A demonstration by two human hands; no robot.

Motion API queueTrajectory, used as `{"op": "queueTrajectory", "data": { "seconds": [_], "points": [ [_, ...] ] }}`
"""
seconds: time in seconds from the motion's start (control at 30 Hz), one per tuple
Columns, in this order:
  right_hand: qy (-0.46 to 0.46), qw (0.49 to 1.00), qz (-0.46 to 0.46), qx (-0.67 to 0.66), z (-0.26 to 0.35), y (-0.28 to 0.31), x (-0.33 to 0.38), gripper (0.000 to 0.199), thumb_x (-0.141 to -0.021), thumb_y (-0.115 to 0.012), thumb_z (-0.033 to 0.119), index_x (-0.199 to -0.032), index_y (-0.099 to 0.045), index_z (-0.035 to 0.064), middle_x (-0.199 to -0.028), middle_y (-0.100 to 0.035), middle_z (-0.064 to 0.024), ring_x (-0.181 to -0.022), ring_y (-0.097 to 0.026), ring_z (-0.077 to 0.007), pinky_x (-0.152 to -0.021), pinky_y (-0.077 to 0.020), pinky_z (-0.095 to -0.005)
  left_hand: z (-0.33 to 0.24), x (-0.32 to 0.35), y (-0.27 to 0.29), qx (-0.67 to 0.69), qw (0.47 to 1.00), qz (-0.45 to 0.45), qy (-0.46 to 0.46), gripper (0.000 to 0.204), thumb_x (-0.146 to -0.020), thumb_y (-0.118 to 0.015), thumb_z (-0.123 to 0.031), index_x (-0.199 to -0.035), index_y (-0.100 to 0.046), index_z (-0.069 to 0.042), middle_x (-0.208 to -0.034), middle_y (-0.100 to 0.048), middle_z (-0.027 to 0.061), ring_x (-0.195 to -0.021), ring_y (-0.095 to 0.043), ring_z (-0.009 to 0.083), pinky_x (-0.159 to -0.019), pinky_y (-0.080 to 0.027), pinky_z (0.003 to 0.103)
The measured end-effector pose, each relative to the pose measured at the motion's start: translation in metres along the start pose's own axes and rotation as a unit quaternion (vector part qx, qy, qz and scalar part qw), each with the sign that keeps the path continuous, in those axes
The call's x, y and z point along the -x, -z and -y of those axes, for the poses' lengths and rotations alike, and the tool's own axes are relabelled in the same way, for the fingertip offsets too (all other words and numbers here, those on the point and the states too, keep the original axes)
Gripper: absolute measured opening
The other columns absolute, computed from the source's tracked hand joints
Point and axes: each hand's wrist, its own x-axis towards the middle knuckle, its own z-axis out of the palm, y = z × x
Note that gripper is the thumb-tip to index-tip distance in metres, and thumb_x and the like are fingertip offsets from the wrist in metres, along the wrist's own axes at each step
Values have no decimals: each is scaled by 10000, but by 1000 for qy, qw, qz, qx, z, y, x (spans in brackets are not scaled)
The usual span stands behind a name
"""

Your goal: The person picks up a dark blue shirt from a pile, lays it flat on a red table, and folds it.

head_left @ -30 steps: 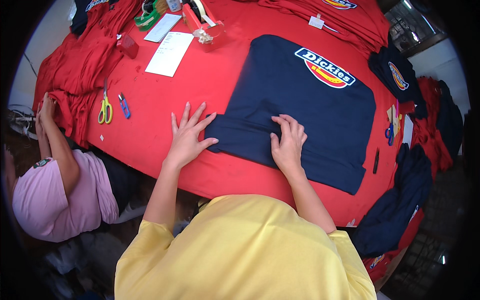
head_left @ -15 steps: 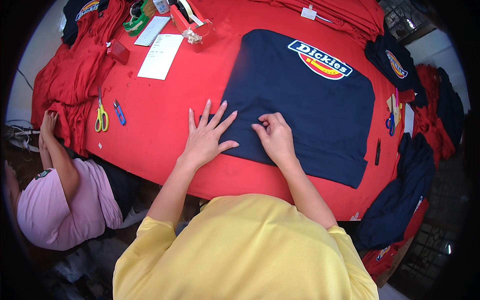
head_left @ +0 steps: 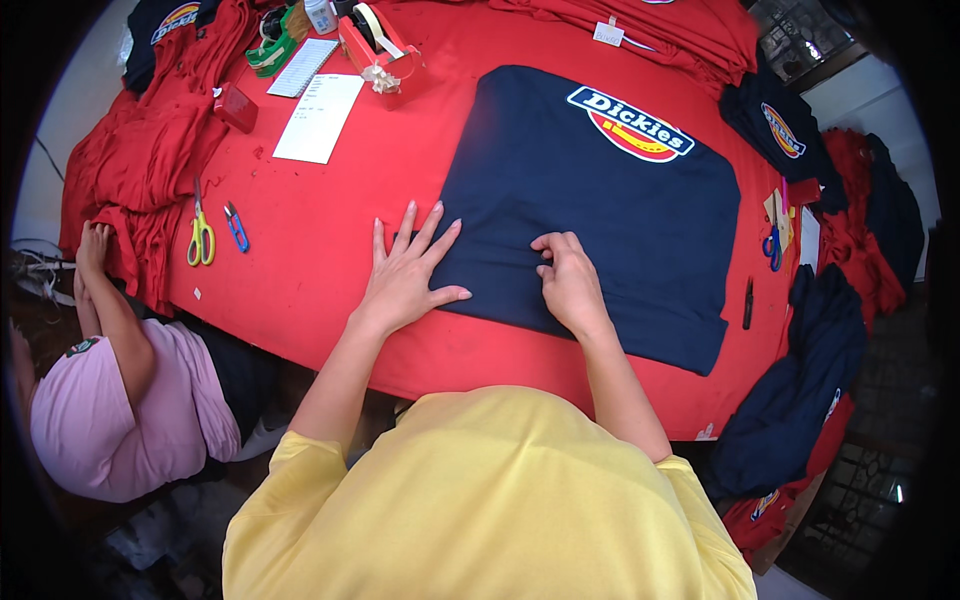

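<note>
A folded navy garment [head_left: 620, 240] with a printed badge-shaped logo near its far edge lies flat in front of me. My left hand [head_left: 402, 283] rests palm down over its left edge, fingers spread, partly on the red table cover. On the middle of the garment, toward its near side, is my right hand [head_left: 575, 285]. Its fingers are loosely bent, with the thumb and forefinger tips apart and no object visible between them. Low wrinkles run across the cloth around that hand.
Yellow scissors [head_left: 201, 235], blue snips [head_left: 236, 227], a paper sheet [head_left: 320, 118] and a red tape dispenser [head_left: 385, 55] lie to the left. Black snips [head_left: 748, 303] are at right. Garment piles [head_left: 150, 150] line the edges. A person in pink [head_left: 135, 400] sits at left.
My right hand has slid to the right across the navy garment. My left hand stays spread at the left edge. The whole view has shifted slightly.
</note>
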Motion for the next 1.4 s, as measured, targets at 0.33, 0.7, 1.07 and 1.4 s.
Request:
{"op": "queueTrajectory", "data": {
  "seconds": [0.33, 0.7, 1.07, 1.4],
  "points": [
    [48, 990, -84, 101, 8, -14, 4, 183, -789, -690, 99, -940, -596, 59, -928, -579, -94, -877, -570, -284, -732, -447, -390, -43, 10, -26, 56, 978, -134, -148, 476, -853, -645, -191, -1311, -537, -117, -1406, -472, 67, -1352, -371, 274, -1108, -263, 514],
    [30, 991, -90, 97, -13, -11, 15, 186, -798, -683, 140, -951, -602, 72, -981, -557, -98, -954, -529, -283, -795, -400, -417, -37, 17, -12, 10, 991, 16, -135, 388, -923, -573, -281, -1301, -567, -372, -1558, -257, 21, -1461, -142, 261, -1110, -30, 661],
    [-25, 982, -118, 143, -18, 2, 21, 217, -782, -717, 206, -930, -594, 106, -1000, -546, -62, -991, -509, -267, -806, -365, -434, -44, 18, -3, 23, 993, 61, -102, 378, -937, -552, -265, -1301, -571, -365, -1579, -193, 35, -1470, -90, 265, -1141, 22, 593],
    [108, 975, -173, 89, -24, 7, 42, 119, -820, -621, 43, -929, -650, 83, -982, -577, -66, -895, -540, -262, -776, -390, -376, -57, 16, -22, 54, 969, -134, -201, 357, -812, -642, -68, -1169, -635, -55, -1331, -543, 94, -1311, -427, 295, -1093, -288, 522]
  ]
}}
